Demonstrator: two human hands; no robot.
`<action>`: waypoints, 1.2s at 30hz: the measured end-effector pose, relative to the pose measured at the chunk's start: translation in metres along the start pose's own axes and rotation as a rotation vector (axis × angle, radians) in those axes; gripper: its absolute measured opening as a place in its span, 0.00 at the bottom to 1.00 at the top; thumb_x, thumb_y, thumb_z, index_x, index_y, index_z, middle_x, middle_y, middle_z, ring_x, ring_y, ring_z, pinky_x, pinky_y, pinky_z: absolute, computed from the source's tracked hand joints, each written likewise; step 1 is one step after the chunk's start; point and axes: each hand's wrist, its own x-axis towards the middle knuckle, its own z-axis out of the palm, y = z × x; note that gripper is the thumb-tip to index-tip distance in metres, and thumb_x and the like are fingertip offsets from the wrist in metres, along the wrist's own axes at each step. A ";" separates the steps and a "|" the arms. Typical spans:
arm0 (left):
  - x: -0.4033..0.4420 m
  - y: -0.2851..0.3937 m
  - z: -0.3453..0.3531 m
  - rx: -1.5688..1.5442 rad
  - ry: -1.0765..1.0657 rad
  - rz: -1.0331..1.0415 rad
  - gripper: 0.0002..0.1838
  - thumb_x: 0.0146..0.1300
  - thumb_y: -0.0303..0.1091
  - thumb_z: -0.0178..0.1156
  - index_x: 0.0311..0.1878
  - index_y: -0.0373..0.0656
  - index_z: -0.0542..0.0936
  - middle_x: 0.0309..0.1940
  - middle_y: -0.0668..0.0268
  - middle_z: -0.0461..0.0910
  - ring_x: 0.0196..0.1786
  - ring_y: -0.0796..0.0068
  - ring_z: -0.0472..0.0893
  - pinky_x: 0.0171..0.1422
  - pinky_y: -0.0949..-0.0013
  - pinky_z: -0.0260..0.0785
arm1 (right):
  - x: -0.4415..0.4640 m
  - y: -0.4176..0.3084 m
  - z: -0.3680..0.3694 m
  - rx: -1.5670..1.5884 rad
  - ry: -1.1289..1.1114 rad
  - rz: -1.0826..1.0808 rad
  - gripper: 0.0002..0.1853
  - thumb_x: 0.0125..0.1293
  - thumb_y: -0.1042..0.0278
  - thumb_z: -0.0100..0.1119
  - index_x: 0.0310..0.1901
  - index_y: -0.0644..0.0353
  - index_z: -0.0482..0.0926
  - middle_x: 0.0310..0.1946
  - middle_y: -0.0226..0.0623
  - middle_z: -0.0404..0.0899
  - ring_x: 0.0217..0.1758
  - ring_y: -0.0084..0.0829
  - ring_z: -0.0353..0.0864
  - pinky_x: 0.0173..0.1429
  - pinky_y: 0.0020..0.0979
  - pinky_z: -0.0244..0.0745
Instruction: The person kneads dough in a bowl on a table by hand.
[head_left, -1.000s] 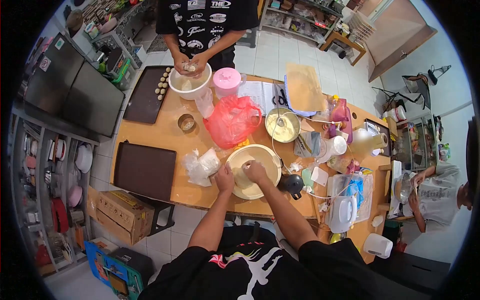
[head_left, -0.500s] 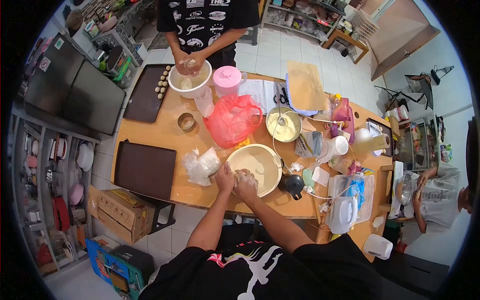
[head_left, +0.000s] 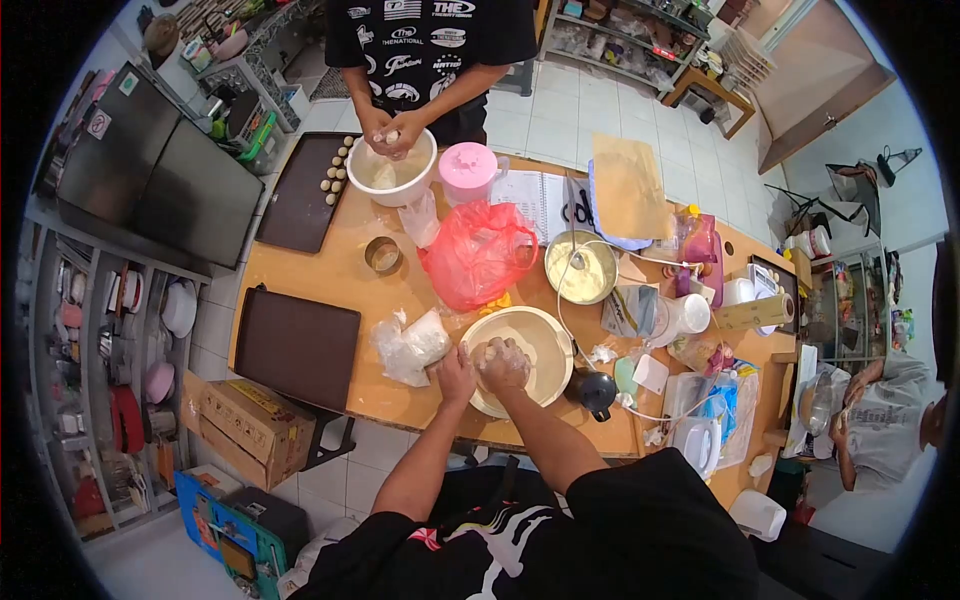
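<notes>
Both of my hands are over a cream-coloured bowl [head_left: 548, 345] at the table's front edge. My right hand [head_left: 503, 366] is floury, its fingers curled inside the left part of the bowl; what it holds, if anything, is too small to name. Close beside it, my left hand [head_left: 457, 375] is at the bowl's left rim with its fingers together, and its palm side is hidden. A plastic bag of white powder [head_left: 415, 347] lies just left of the bowl. Behind the bowl sits a red plastic bag [head_left: 475, 255].
Across the table a person [head_left: 430, 60] works dough over a white bowl [head_left: 425, 180]. Two dark trays [head_left: 297, 345] lie left, one with dough balls [head_left: 333, 186]. A metal bowl [head_left: 583, 285], a black-lidded item [head_left: 592, 392] and a cable are right. Another person [head_left: 885, 410] sits far right.
My right hand has come back from the bowl's middle to beside my left hand, its fingers now more curled. The whole view has shifted slightly. The person opposite has moved their hands.
</notes>
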 end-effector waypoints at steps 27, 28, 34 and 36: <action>0.000 -0.010 0.008 -0.062 0.052 -0.027 0.23 0.74 0.45 0.46 0.34 0.36 0.78 0.30 0.44 0.79 0.37 0.38 0.77 0.43 0.44 0.66 | -0.010 0.041 -0.024 0.506 0.056 -0.036 0.19 0.70 0.55 0.50 0.44 0.64 0.80 0.39 0.57 0.79 0.49 0.55 0.76 0.56 0.49 0.68; 0.001 -0.005 0.004 -0.066 0.043 -0.038 0.23 0.75 0.46 0.46 0.34 0.36 0.78 0.30 0.44 0.80 0.37 0.38 0.78 0.43 0.44 0.66 | -0.022 0.039 -0.032 0.464 0.043 -0.114 0.17 0.69 0.56 0.51 0.43 0.64 0.80 0.38 0.56 0.79 0.49 0.54 0.75 0.57 0.49 0.68; 0.000 -0.005 0.008 -0.097 0.078 -0.047 0.24 0.74 0.48 0.46 0.35 0.36 0.79 0.29 0.44 0.80 0.35 0.38 0.78 0.41 0.45 0.67 | -0.076 0.032 -0.070 0.094 -0.160 -0.271 0.13 0.61 0.57 0.61 0.40 0.57 0.82 0.53 0.52 0.73 0.58 0.55 0.71 0.67 0.53 0.60; 0.001 -0.002 0.006 -0.104 0.085 -0.055 0.24 0.74 0.48 0.46 0.34 0.36 0.79 0.28 0.44 0.79 0.34 0.38 0.78 0.39 0.45 0.67 | -0.085 0.021 -0.093 -0.049 -0.221 -0.142 0.16 0.58 0.58 0.64 0.46 0.53 0.80 0.62 0.54 0.64 0.63 0.59 0.67 0.70 0.54 0.56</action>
